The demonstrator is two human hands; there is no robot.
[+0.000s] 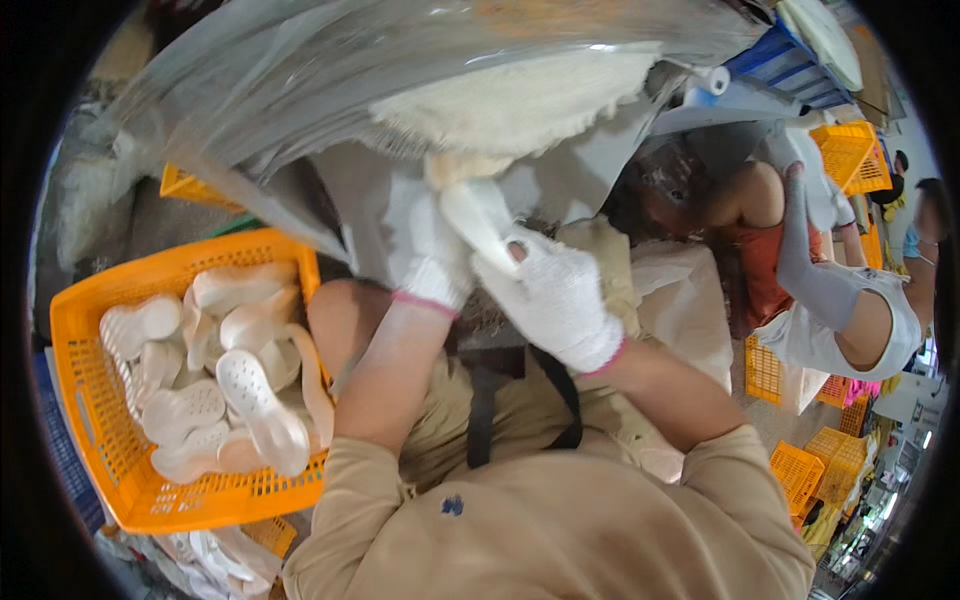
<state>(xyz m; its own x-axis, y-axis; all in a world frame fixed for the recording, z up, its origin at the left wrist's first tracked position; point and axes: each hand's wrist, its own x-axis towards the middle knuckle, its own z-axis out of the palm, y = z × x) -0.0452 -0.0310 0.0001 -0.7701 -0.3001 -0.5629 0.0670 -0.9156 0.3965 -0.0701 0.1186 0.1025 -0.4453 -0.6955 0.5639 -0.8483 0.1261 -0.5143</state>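
Tan cloth fills the nearest part of the scene: the person's long-sleeved top (pixel 560 530), with a dark strap (pixel 480 420) running down the front. Both forearms rise from it, each ending in a white knitted glove with a pink cuff.

Right hand (pixel 555 295) is curled round the lower end of a pale, cream-white shoe sole (pixel 478 222), the fingers wrapped close about it and the thumb pressed on its face. Left hand (pixel 428 250) lies just beside it, on the far side of the sole, reaching up into the opening of a big clear plastic bag (pixel 330 80); its fingers are hidden in the folds, so I cannot tell whether they are gripping anything. The sole stands roughly upright between the two gloves, its upper end at the mouth of the bag.

Off to the person's left sits an orange plastic basket (pixel 90 400), holding a heap of white soles (pixel 240 385) lying every which way, dotted undersides showing on some.

Further up, inside the bag, a mass of fluffy cream material (pixel 520 100) shows through the plastic.

Beyond, on the person's right, another worker in a white top raises a grey-sleeved arm (pixel 800 250), and more orange baskets (pixel 850 150) are stacked about the floor behind.
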